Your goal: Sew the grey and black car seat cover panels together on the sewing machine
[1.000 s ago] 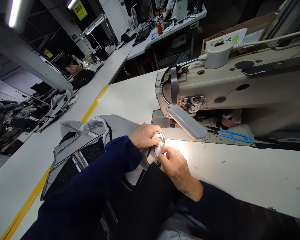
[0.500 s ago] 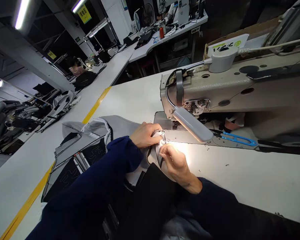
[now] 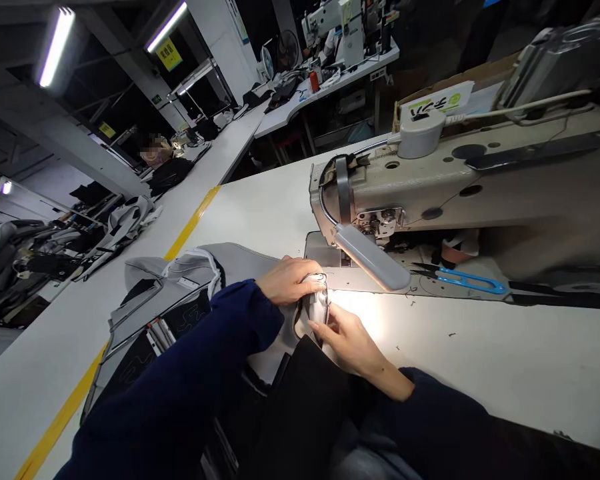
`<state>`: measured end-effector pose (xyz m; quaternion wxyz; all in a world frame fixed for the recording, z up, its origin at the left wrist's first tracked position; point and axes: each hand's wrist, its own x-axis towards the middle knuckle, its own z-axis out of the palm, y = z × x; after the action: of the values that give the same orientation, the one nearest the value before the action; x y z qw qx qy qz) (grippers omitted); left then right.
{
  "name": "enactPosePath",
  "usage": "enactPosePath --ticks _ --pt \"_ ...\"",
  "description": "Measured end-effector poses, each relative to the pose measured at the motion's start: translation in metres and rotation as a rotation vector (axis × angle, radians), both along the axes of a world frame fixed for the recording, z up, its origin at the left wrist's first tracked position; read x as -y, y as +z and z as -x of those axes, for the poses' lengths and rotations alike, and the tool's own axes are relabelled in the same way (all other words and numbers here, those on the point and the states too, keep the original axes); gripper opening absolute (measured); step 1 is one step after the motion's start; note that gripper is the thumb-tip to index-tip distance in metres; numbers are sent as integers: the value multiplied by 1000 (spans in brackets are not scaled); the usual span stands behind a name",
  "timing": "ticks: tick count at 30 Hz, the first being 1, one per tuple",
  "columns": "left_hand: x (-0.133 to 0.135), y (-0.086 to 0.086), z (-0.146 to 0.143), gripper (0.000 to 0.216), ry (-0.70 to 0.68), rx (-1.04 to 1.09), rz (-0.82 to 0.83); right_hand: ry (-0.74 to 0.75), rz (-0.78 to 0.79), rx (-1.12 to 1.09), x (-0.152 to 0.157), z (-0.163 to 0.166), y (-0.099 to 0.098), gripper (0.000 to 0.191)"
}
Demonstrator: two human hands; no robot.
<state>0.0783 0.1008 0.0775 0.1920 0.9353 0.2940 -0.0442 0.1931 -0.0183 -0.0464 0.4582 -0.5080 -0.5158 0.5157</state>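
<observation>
A grey and black sewn fabric cover (image 3: 235, 257) lies across the white table and over my lap. My left hand (image 3: 291, 280) grips its folded edge from above, thumb on the turned-up strip with dark trim. Just below, my right hand (image 3: 347, 333) pinches the same edge between thumb and fingers. Both hands are in front of the sewing machine (image 3: 405, 187), left of its lit lamp (image 3: 373, 257), and the fabric is apart from the needle area. Part of the fabric under my hands is hidden.
Blue-handled thread snips (image 3: 473, 280) rest on the machine bed at right. Thread scraps dot the white table (image 3: 530, 360). Yellow tape (image 3: 195, 220) crosses the table at left. Another person (image 3: 155, 153) sits far back left. More sewing machines (image 3: 350, 33) stand behind.
My right hand has opened its curled fingers somewhat and shifted slightly down along the edge. The strip between my hands is now more spread out. The view has shifted a little.
</observation>
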Motion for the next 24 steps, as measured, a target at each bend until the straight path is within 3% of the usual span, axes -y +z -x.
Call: enactPosePath --ticks 7,10,15,18,24 --pt "5 -3 -15 27 232 -85 -90 25 -189 -80 1 9 -4 34" --pt "6 0 -17 29 303 -98 -66 54 -191 -117 2 6 -3 32" --pt "6 2 -12 27 354 30 24 180 -98 -332 12 -2 8 10" --pt "8 -1 -9 26 341 75 57 53 -38 -378 14 -2 12 12" --pt "9 -13 -13 26 313 68 4 -168 -87 -119 1 2 14 32"
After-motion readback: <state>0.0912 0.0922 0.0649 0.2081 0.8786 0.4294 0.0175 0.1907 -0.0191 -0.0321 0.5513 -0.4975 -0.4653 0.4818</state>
